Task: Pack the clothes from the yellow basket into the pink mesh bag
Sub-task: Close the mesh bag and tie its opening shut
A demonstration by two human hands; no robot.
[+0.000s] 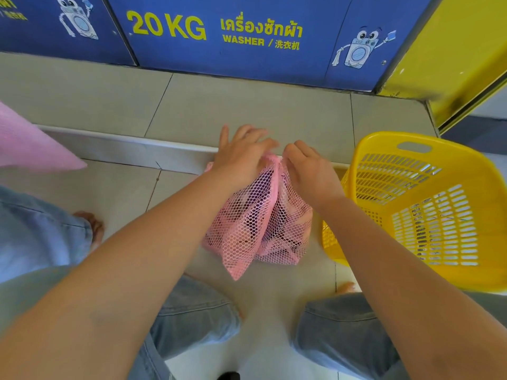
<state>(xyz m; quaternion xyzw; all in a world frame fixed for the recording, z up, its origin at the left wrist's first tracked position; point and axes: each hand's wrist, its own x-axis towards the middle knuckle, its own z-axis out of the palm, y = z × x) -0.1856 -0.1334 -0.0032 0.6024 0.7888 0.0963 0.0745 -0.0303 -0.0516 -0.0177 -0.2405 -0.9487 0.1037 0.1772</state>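
Observation:
The pink mesh bag stands on the tiled floor in front of me, bulging with pink and dark clothes seen through the netting. My left hand and my right hand both grip the gathered top of the bag, close together, pinching its mouth. The yellow basket sits just right of the bag, tilted toward me; no clothes show inside it.
Blue washer panels marked 20 KG line the wall behind a raised tiled step. A yellow panel stands at the far right. Another pink bag and a second person's jeans and foot are at left.

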